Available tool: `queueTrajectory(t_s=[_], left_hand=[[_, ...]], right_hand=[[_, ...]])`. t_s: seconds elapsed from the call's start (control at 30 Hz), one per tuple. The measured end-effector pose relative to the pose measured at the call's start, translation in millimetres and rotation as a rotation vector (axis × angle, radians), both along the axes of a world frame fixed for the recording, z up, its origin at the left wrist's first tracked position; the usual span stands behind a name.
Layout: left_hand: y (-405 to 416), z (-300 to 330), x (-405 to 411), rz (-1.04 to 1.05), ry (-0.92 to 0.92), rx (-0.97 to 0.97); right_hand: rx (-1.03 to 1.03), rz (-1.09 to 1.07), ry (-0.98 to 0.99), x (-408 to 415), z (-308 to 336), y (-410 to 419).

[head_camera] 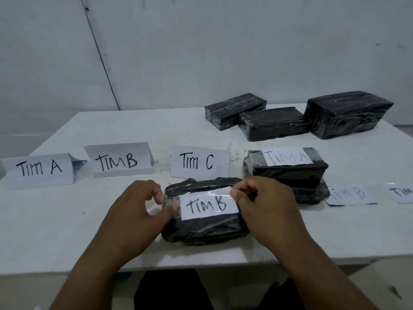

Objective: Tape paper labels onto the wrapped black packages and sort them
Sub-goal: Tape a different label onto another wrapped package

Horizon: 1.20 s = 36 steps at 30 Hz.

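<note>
A wrapped black package (201, 231) lies at the table's near edge with a white "TIM B" label (207, 205) on top under clear tape. My left hand (138, 211) presses the tape's left end onto the package with thumb and forefinger. My right hand (266, 206) pinches the tape at the label's right top corner. To the right, a package with a taped "TIM A" label (288, 156) is stacked on another black package (312, 194). Three unlabelled black packages (277, 123) sit at the back right.
Folded paper signs stand across the white table (67, 231): "TIM A" (40, 170) at left, "TIM B" (121, 161), "TIM C" (199, 162). Loose labels lie flat at right, one "TIM B" (350, 194), another cut off by the frame edge (402, 192). A wall stands behind.
</note>
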<state>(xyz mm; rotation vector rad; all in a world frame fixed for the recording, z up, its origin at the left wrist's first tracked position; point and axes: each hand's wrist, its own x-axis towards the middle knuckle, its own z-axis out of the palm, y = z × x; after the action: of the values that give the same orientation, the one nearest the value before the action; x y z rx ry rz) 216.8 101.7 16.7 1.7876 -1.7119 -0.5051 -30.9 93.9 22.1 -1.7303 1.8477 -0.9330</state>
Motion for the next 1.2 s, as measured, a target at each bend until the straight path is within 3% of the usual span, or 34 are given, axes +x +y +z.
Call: queueTrajectory(t_s=[0.4,0.6,0.73,0.83,0.93,1.03,1.2], left_hand=[[-4,-1,2,0.050,0.073,0.114],[-3,-2,7,0.065,0.256,0.201],[-2,-4,10,0.101,0.303,0.180],[9,-3,3,0.169,0.209,-0.045],[27,-4,-17,-0.134,-0.017,-0.256],[36,-14,-30,-0.398,-0.174,-0.100],[34,-13,-30,-0.293,-0.411,0.096]], right_hand=[[-0.093,-0.038,0.001,4,0,7],[-0.139,-0.068,-0.052,-6,-2,5],[-0.356,-0.066,0.114,-4,-13,8],[-0.490,0.030,0.127,7,-19,18],[-0.421,0.231,0.277,28,-25,35],[-0.302,0.316,0.481,38,-33,43],[-0.203,0.296,0.589,31,-35,43]])
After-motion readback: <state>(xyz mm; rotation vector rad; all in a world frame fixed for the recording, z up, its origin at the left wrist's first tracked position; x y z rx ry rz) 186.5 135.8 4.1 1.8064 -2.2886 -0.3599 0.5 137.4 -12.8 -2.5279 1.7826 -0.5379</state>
